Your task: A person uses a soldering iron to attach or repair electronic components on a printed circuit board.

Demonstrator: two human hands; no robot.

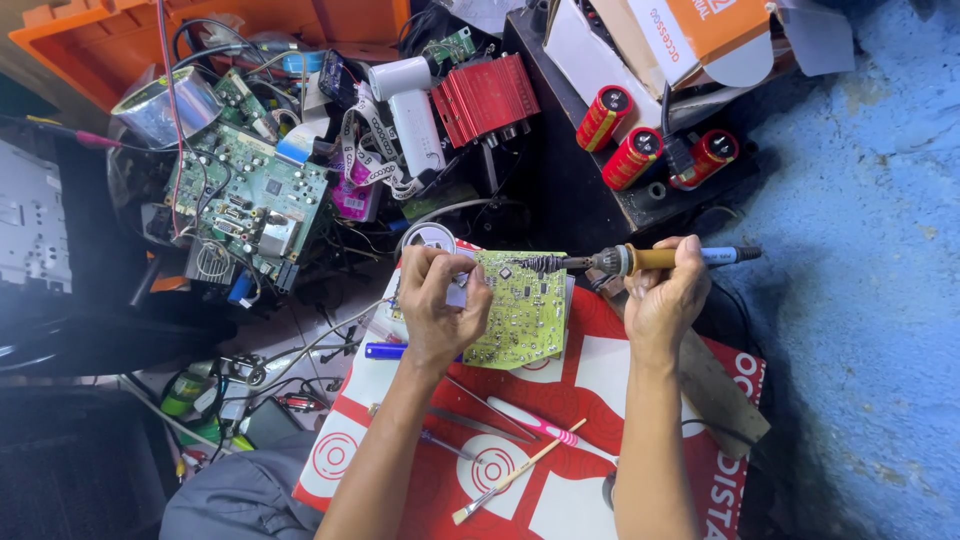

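- Right hand (665, 295) is wrapped around the yellow grip of a soldering iron (640, 259), held level so its dark tip reaches left onto the top edge of the yellow-green circuit board (520, 305); a grip this far back keeps the fingers off the hot end.
- Left hand (437, 300) is pinched shut on the board's left edge, apparently with a thin wire or strand of solder between the fingertips, though I cannot tell which; the pinch seems to steady the board against the iron's push.
- Under both hands lies a red and white printed sheet (600, 400) with round target-like marks and large white letters along its right edge, serving as a work mat on the floor.
- On the mat near the forearms rest a small brush (515, 475) with a pale wooden handle, a pink and white tool (540, 425), metal tweezers (480, 410) and a blue pen (385, 350), all within easy reach.
- Just beyond the board a round solder spool (428, 238) sits at the mat's top edge.
- Farther left, a larger green circuit board (250, 200) lies in a tangle of cables.
- Behind it stand a white cylindrical device (410, 105) and a red finned metal case (487, 98).
- To the right, 3 red cylindrical capacitors (632, 158) with black tops lie on a dark ledge.
- Farthest back are an orange and white cardboard box (690, 35) and an orange plastic bin (110, 40).
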